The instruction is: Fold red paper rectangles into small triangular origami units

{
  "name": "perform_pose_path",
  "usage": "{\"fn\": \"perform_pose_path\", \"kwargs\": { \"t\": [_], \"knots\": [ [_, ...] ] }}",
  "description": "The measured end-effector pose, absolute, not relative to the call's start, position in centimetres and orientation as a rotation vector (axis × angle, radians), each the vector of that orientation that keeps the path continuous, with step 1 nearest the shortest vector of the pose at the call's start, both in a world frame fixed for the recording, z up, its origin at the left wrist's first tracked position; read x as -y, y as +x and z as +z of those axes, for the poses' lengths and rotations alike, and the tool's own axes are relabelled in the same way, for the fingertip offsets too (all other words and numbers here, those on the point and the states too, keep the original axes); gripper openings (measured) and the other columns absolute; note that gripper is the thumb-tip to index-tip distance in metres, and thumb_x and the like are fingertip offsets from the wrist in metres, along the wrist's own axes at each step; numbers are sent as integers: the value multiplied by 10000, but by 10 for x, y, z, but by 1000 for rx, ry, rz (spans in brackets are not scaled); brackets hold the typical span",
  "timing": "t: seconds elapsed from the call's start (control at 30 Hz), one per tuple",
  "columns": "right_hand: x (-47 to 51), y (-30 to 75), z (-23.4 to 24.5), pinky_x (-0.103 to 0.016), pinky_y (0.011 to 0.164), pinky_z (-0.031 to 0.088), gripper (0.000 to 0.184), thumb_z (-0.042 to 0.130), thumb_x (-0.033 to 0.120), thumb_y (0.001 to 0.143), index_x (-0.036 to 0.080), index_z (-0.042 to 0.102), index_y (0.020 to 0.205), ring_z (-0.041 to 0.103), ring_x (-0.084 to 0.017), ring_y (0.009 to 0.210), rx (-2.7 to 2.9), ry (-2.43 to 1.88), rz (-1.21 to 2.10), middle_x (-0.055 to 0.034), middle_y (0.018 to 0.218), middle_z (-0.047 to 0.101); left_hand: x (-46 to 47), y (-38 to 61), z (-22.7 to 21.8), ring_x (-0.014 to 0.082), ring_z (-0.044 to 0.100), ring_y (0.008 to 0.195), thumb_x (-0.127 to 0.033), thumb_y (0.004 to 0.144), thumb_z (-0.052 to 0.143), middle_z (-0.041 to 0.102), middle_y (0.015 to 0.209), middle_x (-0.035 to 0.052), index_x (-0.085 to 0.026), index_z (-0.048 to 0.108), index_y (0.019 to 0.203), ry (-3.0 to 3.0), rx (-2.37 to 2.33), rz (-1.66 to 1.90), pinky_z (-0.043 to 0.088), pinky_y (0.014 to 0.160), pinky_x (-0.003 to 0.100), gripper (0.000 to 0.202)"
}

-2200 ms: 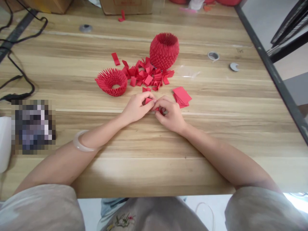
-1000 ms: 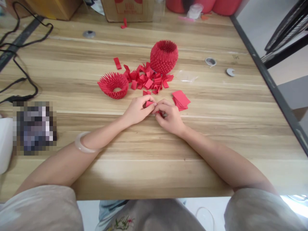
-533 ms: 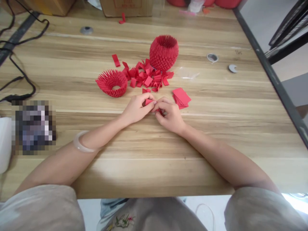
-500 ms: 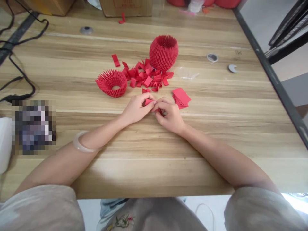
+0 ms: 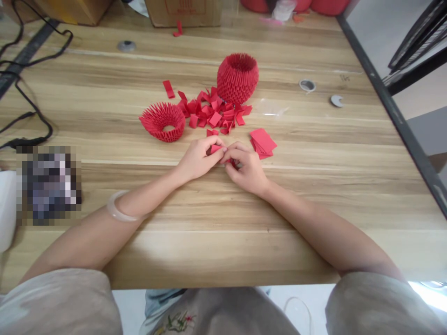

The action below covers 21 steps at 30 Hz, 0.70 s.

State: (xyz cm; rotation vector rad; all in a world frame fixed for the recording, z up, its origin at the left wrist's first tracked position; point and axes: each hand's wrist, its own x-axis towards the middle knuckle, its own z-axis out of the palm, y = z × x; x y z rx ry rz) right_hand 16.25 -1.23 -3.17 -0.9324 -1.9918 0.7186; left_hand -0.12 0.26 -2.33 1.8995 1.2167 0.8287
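Observation:
Just above the wooden table, both hands meet at a small piece of red paper (image 5: 215,149). My left hand (image 5: 199,158) is closed with the paper between thumb and fingers. Fingers curled, my right hand (image 5: 246,168) pinches at the same spot, and a bit of red shows under its fingertips; the exact fold is hidden. Beyond the hands lies a loose pile of folded red paper pieces (image 5: 214,118). Flat red paper slips (image 5: 263,142) are stacked beside my right hand. A low red folded-paper ring (image 5: 163,122) sits to the left, and a taller red folded-paper vase (image 5: 238,79) stands behind the pile.
Cardboard boxes (image 5: 185,13) and red round objects (image 5: 330,5) line the back. Black cables (image 5: 42,132) run along the left, near a blurred-out item (image 5: 50,186). A cable hole (image 5: 307,85) and its loose cover (image 5: 337,101) are at the right.
Both hands hold nearly the same pose on the red paper. The view has shifted very slightly; nothing on the table has visibly moved.

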Motion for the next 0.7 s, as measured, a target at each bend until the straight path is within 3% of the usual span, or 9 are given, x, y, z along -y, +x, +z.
{"fn": "perform_pose_path", "kwargs": {
  "t": [0.7],
  "knots": [
    [13,163,-31,-235,613,423,154,467,59,680,148,592,692,462,-88,607,2003,-951,717,-32,791,542,-2,0,-20,84,379,512,-297,798,513,479,588,-21,-150,579,786,1908,-1240,815,285,481,213,162]
  ]
}}
